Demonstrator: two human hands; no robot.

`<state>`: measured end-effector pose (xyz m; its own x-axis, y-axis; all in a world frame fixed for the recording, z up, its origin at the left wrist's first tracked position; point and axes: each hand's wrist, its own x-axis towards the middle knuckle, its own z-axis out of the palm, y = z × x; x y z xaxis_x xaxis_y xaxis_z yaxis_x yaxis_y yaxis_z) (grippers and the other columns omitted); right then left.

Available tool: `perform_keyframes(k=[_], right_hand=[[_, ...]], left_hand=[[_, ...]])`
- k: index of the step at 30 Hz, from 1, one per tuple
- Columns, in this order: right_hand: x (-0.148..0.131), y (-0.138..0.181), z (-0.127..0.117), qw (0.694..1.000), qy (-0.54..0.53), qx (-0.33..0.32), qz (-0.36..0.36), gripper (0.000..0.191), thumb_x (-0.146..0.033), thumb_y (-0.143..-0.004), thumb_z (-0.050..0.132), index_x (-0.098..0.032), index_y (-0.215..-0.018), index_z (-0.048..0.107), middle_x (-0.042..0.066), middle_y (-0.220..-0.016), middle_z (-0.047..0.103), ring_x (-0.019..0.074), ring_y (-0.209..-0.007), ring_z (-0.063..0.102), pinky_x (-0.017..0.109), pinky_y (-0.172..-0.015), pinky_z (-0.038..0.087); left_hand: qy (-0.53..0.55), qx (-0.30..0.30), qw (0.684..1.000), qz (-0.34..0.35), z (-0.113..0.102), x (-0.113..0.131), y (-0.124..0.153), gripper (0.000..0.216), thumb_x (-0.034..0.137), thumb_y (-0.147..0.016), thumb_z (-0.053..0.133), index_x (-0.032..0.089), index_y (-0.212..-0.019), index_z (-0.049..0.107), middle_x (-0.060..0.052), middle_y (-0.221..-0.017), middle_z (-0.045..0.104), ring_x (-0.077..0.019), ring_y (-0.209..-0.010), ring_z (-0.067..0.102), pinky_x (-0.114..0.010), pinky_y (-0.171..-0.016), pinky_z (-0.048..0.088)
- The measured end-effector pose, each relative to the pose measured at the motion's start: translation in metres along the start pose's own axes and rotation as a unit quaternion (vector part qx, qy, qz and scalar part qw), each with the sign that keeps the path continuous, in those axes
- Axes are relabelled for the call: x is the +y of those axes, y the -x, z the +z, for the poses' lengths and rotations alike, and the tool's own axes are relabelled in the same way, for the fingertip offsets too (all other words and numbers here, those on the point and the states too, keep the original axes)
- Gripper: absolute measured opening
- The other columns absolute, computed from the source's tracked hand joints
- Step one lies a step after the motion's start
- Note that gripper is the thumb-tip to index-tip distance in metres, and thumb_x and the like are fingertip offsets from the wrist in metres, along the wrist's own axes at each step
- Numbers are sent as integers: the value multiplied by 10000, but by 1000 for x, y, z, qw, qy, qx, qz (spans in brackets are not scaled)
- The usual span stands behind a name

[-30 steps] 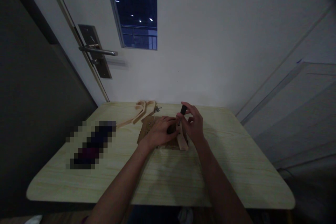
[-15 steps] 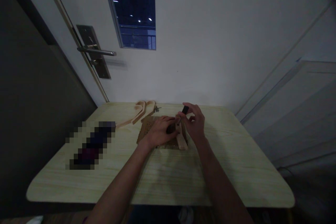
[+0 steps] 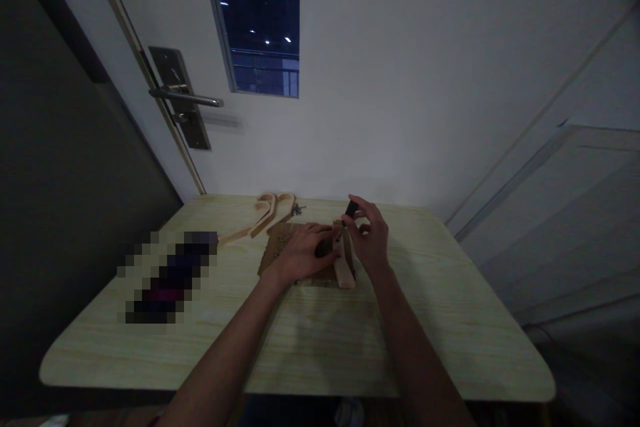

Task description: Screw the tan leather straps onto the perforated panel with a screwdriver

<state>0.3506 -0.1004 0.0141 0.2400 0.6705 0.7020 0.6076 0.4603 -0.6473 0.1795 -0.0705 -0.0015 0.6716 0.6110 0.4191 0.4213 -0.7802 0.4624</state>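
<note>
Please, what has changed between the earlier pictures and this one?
Very little: the right hand and the handle of its black-handled tool have shifted slightly right relative to the wooden piece. Nothing was newly grasped or released. The left hand stays over the brown board; the curved wooden pieces and small metal parts remain in place.

On the bench (image 3: 450,320), a black-handled tool (image 3: 351,207) is held tilted by the right hand (image 3: 371,237) over a pale wooden piece (image 3: 344,272), the brown board (image 3: 270,252) beneath is partly covered by the left hand (image 3: 303,252), and curved wooden pieces (image 3: 263,222) are laid near small screws (image 3: 299,209).
</note>
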Motion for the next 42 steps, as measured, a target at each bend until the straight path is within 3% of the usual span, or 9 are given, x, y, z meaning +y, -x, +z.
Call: perform_keyframes(k=[7,12,19,26,30,36,42], right_hand=[[1,2,-1,997,-54,-46,25,400,-376,-905,563,-259,-1288,567,91,-1248,649,184,-1000,665,175,-469,485],[1,3,1,989,-112,-74,65,388,-391,-914,555,-282,-1286,550,78,-1209,660,157,-853,711,184,-455,487],[1,2,3,998,-51,-2,35,356,-397,-817,695,-278,-1146,624,30,-960,642,121,-720,632,167,-421,435],[-4,4,-4,994,-84,-50,38,359,-386,-919,539,-261,-1253,573,83,-1176,656,161,-943,654,183,-499,499],[-3,3,-3,991,-101,-67,59,369,-407,-922,534,-275,-1265,568,67,-1091,683,144,-840,674,187,-483,496],[1,1,2,997,-59,-14,42,337,-396,-843,660,-272,-1155,626,30,-955,634,111,-704,599,180,-458,469],[-5,4,-1,998,-59,-32,9,362,-372,-894,578,-256,-1238,584,77,-1122,654,147,-862,631,195,-504,508]], left_hand=[[6,-7,1000,-3,-1,0,0,444,335,-832,664,205,-1254,616,-95,-1249,653,-268,-1162,577,-444,-1015,453],[10,-5,1000,-2,-1,0,0,448,344,-830,663,193,-1249,619,-104,-1252,653,-277,-1164,577,-456,-1011,457],[1,-10,1000,-5,0,-2,0,448,344,-828,671,209,-1252,617,-90,-1250,656,-266,-1166,573,-461,-1022,455],[0,1,1000,-2,-1,1,1,431,356,-828,669,209,-1231,621,-88,-1244,657,-266,-1169,574,-460,-1015,462],[7,12,1000,3,2,-2,1,421,359,-834,662,221,-1229,619,-85,-1255,652,-267,-1163,577,-474,-1017,460],[5,3,1000,11,1,-2,1,414,376,-846,655,219,-1228,621,-82,-1248,655,-260,-1157,577,-463,-1009,463],[5,5,1000,0,-1,0,1,430,366,-834,670,195,-1226,627,-96,-1244,656,-265,-1159,578,-451,-1009,458]])
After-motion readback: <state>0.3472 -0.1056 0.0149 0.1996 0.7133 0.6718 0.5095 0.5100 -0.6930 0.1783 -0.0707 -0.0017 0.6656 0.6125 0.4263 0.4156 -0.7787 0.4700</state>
